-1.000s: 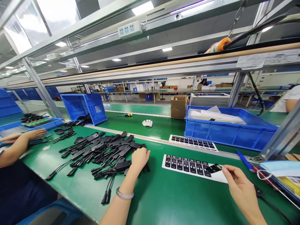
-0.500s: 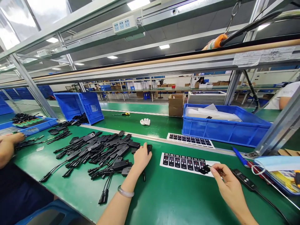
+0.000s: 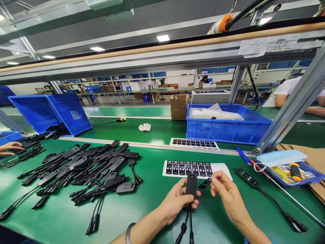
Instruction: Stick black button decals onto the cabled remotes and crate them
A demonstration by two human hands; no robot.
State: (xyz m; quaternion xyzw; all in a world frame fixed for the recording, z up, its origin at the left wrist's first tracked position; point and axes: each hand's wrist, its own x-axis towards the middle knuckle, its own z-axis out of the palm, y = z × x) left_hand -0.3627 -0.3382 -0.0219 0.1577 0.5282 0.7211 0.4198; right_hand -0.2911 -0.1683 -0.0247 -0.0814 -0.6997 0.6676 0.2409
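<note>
My left hand (image 3: 177,200) grips a black controller module (image 3: 191,184) upright, its two cables hanging down toward the table's near edge. My right hand (image 3: 224,193) pinches a small black sticker (image 3: 205,183) just right of the module. Behind both hands lies a white sticker sheet (image 3: 189,168) with a row of black labels, its right end bare. A second sticker sheet (image 3: 194,143) lies farther back. A heap of black modules with cables (image 3: 83,166) spreads over the green table to the left.
A finished module with cable (image 3: 247,178) lies at the right, beside a blue tray (image 3: 299,174) holding a face mask and screwdriver. A blue crate (image 3: 225,128), cardboard box (image 3: 178,106), white glove (image 3: 145,127) and tipped blue bin (image 3: 50,113) stand behind. A co-worker's hand (image 3: 10,148) rests far left.
My left hand took a module from the heap and brought it to the middle. My right hand peeled a sticker off the sheet and carried it beside the module. The view tilted down.
</note>
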